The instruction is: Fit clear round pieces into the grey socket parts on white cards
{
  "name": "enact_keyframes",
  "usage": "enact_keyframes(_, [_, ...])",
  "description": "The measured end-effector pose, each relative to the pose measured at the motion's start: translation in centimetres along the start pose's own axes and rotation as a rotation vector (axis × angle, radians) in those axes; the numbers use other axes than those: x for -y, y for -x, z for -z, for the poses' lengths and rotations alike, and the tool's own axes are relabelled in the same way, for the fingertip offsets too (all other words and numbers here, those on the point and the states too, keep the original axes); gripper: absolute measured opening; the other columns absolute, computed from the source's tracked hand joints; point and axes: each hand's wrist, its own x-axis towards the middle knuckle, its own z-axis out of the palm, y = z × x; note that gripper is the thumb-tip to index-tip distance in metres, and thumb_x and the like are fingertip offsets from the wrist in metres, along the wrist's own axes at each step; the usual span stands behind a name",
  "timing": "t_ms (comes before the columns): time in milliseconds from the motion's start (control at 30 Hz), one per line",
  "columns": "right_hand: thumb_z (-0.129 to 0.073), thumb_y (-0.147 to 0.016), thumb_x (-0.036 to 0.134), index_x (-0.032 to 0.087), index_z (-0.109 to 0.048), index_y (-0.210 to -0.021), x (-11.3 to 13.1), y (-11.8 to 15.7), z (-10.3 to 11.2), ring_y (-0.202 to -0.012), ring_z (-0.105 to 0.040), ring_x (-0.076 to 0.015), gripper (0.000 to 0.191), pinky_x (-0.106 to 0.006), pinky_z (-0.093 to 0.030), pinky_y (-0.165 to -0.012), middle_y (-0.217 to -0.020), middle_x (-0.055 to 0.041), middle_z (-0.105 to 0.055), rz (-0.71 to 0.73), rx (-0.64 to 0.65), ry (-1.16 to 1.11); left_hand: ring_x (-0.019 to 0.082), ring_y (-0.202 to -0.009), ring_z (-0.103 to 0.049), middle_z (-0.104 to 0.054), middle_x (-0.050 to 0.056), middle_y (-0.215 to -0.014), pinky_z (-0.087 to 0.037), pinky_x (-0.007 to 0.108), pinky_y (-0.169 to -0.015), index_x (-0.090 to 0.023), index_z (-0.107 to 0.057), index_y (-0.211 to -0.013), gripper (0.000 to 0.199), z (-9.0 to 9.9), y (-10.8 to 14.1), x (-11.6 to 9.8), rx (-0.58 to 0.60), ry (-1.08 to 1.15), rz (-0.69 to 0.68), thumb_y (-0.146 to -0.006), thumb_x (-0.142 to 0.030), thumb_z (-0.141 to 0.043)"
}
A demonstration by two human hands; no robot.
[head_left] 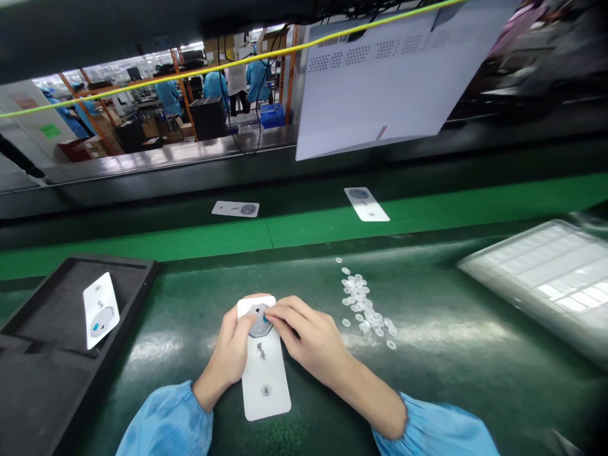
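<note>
A white rectangular panel with rounded corners (pixel 267 386) is held above the green mat. It bears dark printed characters and a grey round area with a blue spot near its top. My left hand (pixel 231 348) grips the panel's left edge, thumb lying on the grey area. At the blue spot, my right hand (pixel 308 335) pinches with thumb and forefinger; whatever lies between those fingertips is too small to make out. Right of my hands, several small clear discs (pixel 360 294) lie scattered on the mat. A similar white panel (pixel 101 310) rests on the black tray at left.
The black tray (pixel 47 386) fills the left side. A clear-lidded tray (pixel 565 266), blurred, stands at right. On the green belt beyond lie two more panels, a left one (pixel 235 209) and a right one (pixel 367 204). A white board (pixel 375 88) hangs above; people in blue work behind.
</note>
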Motion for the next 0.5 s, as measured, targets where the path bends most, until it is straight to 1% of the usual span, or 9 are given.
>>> enact_keyframes(133, [-0.044, -0.107, 0.026, 0.019, -0.067, -0.102, 0.1, 0.1, -0.1, -0.078, -0.067, -0.0130, 0.024, -0.022, -0.051, -0.062, -0.097, -0.0052, -0.068, -0.047, 0.050, 0.011, 0.025, -0.129, -0.054, -0.065, 0.005, -0.132, -0.039, 0.029, -0.108, -0.018, -0.071, -0.120, 0.040, 0.1, 0.1, 0.1, 0.003, -0.013, -0.011, -0.094, -0.036, -0.046])
enact_keyframes(200, [-0.043, -0.107, 0.027, 0.019, -0.064, -0.102, 0.2, 0.1, -0.1, -0.078, -0.066, -0.0138, 0.023, -0.023, -0.050, -0.062, -0.098, -0.0057, -0.067, -0.083, 0.072, -0.031, 0.025, -0.130, -0.053, -0.065, 0.005, -0.133, -0.039, 0.029, -0.109, -0.019, -0.071, -0.122, 0.041, 0.1, 0.1, 0.0, 0.009, -0.012, -0.010, -0.095, -0.036, -0.046])
enact_keyframes(267, [-0.043, -0.106, 0.028, 0.020, -0.062, -0.101, 0.4, 0.2, -0.2, -0.076, -0.063, -0.0133, 0.022, -0.023, -0.048, -0.060, -0.098, -0.0059, -0.064, -0.153, 0.066, -0.162, 0.026, -0.128, -0.055, -0.064, 0.006, -0.134, -0.041, 0.030, -0.108, -0.019, -0.071, -0.123, 0.042, 0.2, 0.0, 0.1, 0.001, 0.007, 0.000, -0.094, -0.036, -0.046])
enact_keyframes(367, [-0.046, -0.105, 0.031, 0.019, -0.062, -0.095, 0.7, 0.0, -0.4, -0.068, -0.056, -0.0114, 0.022, -0.022, -0.045, -0.057, -0.092, -0.0048, -0.060, -0.296, 0.023, -0.427, 0.029, -0.121, -0.060, -0.066, 0.008, -0.130, -0.046, 0.033, -0.103, -0.017, -0.070, -0.124, 0.043, 0.2, -0.2, 0.4, -0.010, 0.058, 0.020, -0.093, -0.038, -0.050])
enact_keyframes(433, [-0.050, -0.104, 0.035, 0.018, -0.062, -0.092, 1.0, -0.6, -0.5, -0.068, -0.055, -0.0117, 0.024, -0.022, -0.046, -0.057, -0.089, -0.0044, -0.058, -0.384, -0.010, -0.575, 0.029, -0.112, -0.064, -0.069, 0.010, -0.125, -0.051, 0.034, -0.095, -0.016, -0.070, -0.125, 0.045, 0.2, -0.3, 0.5, -0.004, 0.099, 0.036, -0.091, -0.040, -0.053])
enact_keyframes(500, [-0.054, -0.101, 0.042, 0.018, -0.063, -0.091, 1.4, -1.3, 0.2, -0.071, -0.059, -0.0131, 0.028, -0.022, -0.049, -0.060, -0.088, -0.0044, -0.059, -0.454, -0.057, -0.678, 0.028, -0.099, -0.069, -0.072, 0.012, -0.117, -0.055, 0.034, -0.084, -0.015, -0.067, -0.129, 0.050, 0.1, -0.4, 0.5, 0.020, 0.151, 0.074, -0.090, -0.044, -0.054])
